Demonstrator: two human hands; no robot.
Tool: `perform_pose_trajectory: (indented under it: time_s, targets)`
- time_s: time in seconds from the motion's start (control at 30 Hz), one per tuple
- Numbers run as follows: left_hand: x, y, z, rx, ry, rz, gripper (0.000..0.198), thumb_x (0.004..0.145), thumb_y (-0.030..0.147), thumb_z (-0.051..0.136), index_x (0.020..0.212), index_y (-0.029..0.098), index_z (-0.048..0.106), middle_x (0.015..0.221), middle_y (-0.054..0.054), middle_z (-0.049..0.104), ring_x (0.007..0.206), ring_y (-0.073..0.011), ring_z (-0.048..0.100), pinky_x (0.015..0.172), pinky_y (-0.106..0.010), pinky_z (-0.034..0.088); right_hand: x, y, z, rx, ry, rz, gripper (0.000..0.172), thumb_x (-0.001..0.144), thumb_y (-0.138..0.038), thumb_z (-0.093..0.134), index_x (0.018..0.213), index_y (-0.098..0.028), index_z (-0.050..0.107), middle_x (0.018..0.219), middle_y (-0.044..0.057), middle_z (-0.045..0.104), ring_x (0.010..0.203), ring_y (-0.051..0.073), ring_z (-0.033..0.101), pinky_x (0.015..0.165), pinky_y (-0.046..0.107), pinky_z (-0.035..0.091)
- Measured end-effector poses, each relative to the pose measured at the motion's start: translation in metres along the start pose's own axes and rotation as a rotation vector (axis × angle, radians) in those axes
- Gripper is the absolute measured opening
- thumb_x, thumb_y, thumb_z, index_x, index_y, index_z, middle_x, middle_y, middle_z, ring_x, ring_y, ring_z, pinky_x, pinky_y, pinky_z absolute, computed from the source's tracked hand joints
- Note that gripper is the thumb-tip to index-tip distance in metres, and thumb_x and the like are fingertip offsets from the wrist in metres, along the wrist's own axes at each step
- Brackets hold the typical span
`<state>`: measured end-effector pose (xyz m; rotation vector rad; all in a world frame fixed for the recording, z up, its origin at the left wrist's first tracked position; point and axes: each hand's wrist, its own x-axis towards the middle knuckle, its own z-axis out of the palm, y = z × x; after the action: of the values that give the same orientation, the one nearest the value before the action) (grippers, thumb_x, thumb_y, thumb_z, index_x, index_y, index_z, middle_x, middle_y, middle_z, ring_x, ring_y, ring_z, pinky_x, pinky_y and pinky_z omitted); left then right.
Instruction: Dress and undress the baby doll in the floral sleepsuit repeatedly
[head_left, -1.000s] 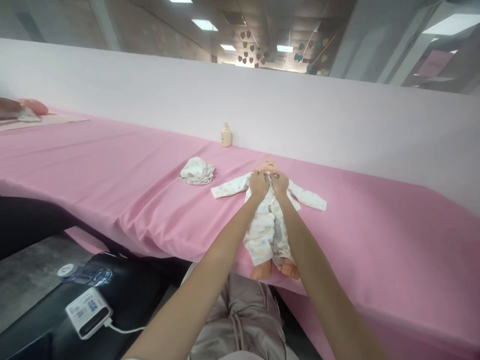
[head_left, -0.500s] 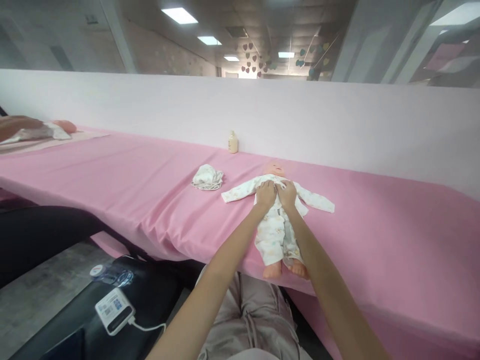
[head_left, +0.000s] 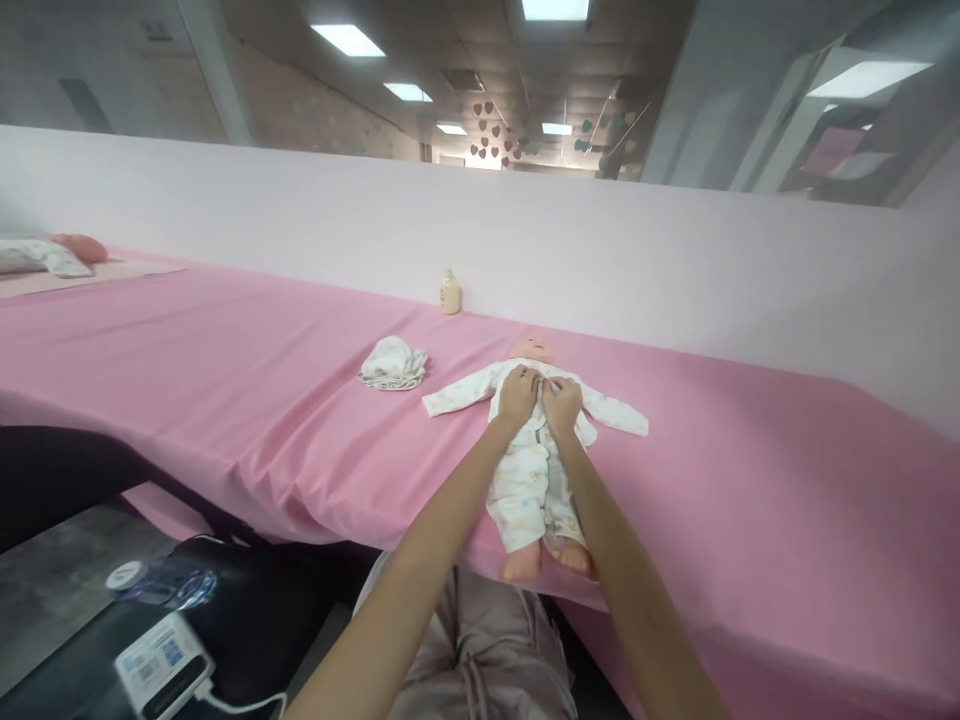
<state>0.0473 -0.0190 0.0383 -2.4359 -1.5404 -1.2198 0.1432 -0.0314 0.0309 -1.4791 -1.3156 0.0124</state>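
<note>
A baby doll (head_left: 531, 348) lies on its back on the pink-covered table (head_left: 750, 480), feet toward me. It wears a white patterned long-sleeved shirt (head_left: 461, 390) with the sleeves spread out to both sides, and matching pants (head_left: 517, 490). My left hand (head_left: 519, 396) is closed on the shirt's front near the chest. Close beside it, my right hand (head_left: 562, 404) pinches the fabric at the same opening. The fingertips and the fastening between them are too small to make out. Both bare feet of the doll stick out below the pants.
Left of the doll sits a folded white cloth (head_left: 394, 362). A cream bottle (head_left: 449, 292) stands by the wall. Another doll (head_left: 79, 247) lies at the far left. On a black seat are a water bottle (head_left: 161, 582) and a white device (head_left: 161, 665) with a cable.
My view has swung slightly right, so everything sits farther left. My hands stay at the shirt's front, and my right hand has turned and closed more. The far doll's clothing is less covered.
</note>
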Motion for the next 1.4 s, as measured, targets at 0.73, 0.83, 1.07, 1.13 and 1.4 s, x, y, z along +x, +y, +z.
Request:
perform_pose_trajectory:
  time_s: [0.73,0.83,1.07,1.13,1.4]
  targets:
    - [0.006,0.011,0.012,-0.075,0.072,-0.229,0.017,0.085,0.029,0.052,0.093,0.024,0.066,0.096,-0.006,0.058,0.092,-0.0200,0.053,0.080,-0.029,0.040,0.006,0.001,-0.007,0.345,-0.016,0.203,0.024,0.073,-0.030,0.044,0.077,-0.017,0.064,0.085,0.004,0.067,0.082,0.019,0.058,0.080,0.029,0.042]
    - [0.008,0.015,0.008,-0.013,0.023,-0.244,0.019,0.086,0.027,0.049,0.093,0.022,0.065,0.099,-0.007,0.057,0.095,-0.0215,0.051,0.082,-0.032,0.039,0.006,0.006,-0.006,0.301,-0.023,0.134,0.026,0.073,-0.029,0.044,0.081,-0.017,0.065,0.089,0.005,0.067,0.086,0.020,0.057,0.081,0.030,0.042]
    - [-0.003,0.018,0.002,-0.038,0.005,-0.119,0.019,0.092,0.027,0.037,0.093,0.019,0.055,0.096,-0.006,0.062,0.097,-0.0212,0.051,0.083,-0.034,0.035,0.006,0.007,-0.006,0.244,-0.021,0.042,0.027,0.076,-0.029,0.042,0.082,-0.016,0.065,0.089,0.007,0.067,0.086,0.020,0.057,0.083,0.032,0.042]
    - [-0.007,0.016,0.000,-0.117,0.028,-0.121,0.015,0.092,0.026,0.039,0.092,0.020,0.054,0.092,-0.004,0.063,0.094,-0.0201,0.052,0.081,-0.032,0.035,0.005,0.005,-0.007,0.251,-0.014,0.060,0.026,0.076,-0.029,0.044,0.082,-0.016,0.065,0.088,0.007,0.067,0.085,0.020,0.058,0.084,0.032,0.042]
    - [-0.012,0.009,0.001,-0.242,0.097,-0.091,0.012,0.089,0.026,0.045,0.088,0.020,0.055,0.088,-0.002,0.064,0.089,-0.0191,0.053,0.077,-0.030,0.037,0.001,0.000,-0.009,0.275,-0.013,0.073,0.022,0.071,-0.026,0.051,0.081,-0.015,0.066,0.086,0.008,0.068,0.085,0.021,0.060,0.084,0.033,0.043]
